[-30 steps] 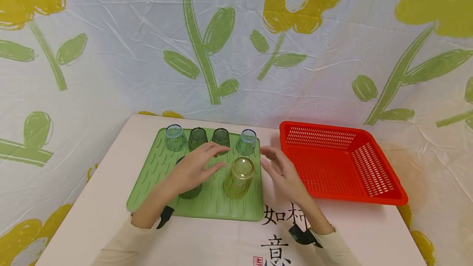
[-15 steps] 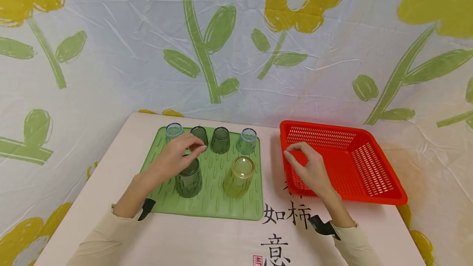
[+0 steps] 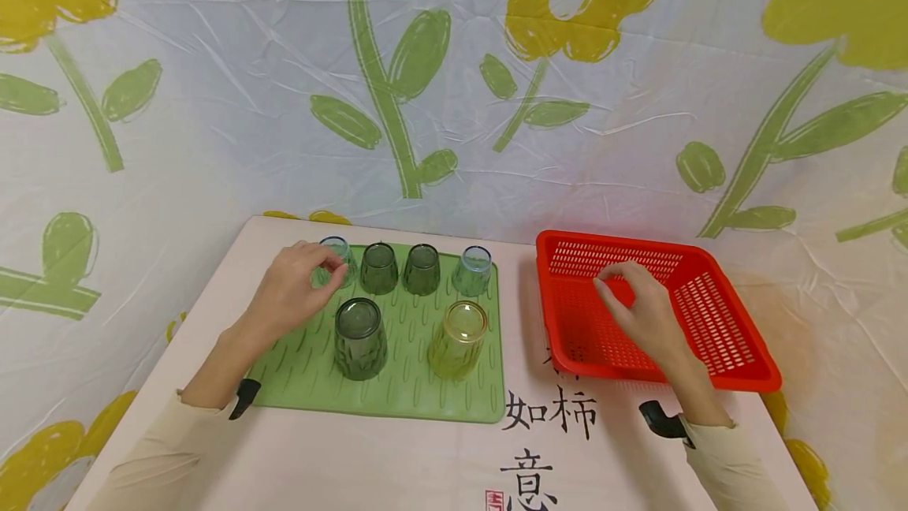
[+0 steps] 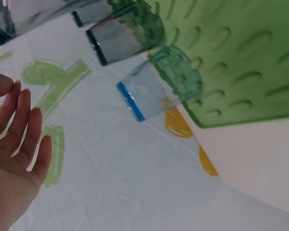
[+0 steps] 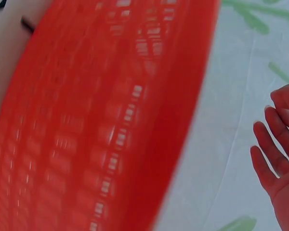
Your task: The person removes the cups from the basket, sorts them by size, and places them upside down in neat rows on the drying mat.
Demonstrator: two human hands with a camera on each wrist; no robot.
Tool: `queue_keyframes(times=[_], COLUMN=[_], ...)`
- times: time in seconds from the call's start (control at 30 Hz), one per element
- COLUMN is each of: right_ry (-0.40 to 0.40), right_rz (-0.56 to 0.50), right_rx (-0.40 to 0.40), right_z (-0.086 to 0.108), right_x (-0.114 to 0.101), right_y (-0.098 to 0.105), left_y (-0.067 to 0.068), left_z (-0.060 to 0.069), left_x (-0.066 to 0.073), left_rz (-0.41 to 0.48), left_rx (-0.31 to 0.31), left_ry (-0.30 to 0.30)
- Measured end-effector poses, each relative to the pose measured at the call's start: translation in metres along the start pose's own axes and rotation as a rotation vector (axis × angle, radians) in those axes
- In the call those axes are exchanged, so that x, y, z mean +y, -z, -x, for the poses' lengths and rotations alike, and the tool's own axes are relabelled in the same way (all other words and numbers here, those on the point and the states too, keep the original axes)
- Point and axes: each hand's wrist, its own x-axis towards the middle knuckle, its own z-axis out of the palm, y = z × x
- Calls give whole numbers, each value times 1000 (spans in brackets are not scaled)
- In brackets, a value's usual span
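Observation:
My left hand (image 3: 287, 289) hovers over the left part of a green drying mat (image 3: 411, 397), fingers loosely curled, holding nothing. It partly covers a small blue-rimmed glass (image 3: 348, 262) in the head view; the left wrist view shows this glass (image 4: 156, 89) apart from the fingers. Two small dark glasses (image 3: 379, 268) and another blue-rimmed glass (image 3: 473, 273) complete the back row. Nearer stand a larger dark green glass (image 3: 360, 344) and a yellow glass (image 3: 457, 344), both upside down. Over the red plastic basket (image 3: 556, 310), my right hand (image 3: 641, 307) is loosely bent with nothing in it.
The mat and basket share a pale table (image 3: 355, 460) with black written characters (image 3: 528, 479) near its front. A flower-printed cloth (image 3: 284, 140) hangs behind the table. The basket's perforated side (image 5: 86, 120) fills much of the right wrist view.
Both hands have moved apart from around the yellow glass: the left toward the mat's left side, the right over the basket. The glasses have stayed in place.

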Motion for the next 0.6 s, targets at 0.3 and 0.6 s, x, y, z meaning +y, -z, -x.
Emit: queue_keyframes(times=[0.3, 0.6], right_ry=[-52, -34], right_rz=[129, 212], right_rx=[-54, -83], right_z=[2, -3], right_x=[21, 47], right_y=[24, 37], left_y=[4, 11], left_z=[13, 25], left_x=[-29, -59], left_rz=[-110, -229], left_rx=[57, 12], left_ry=[130, 224])
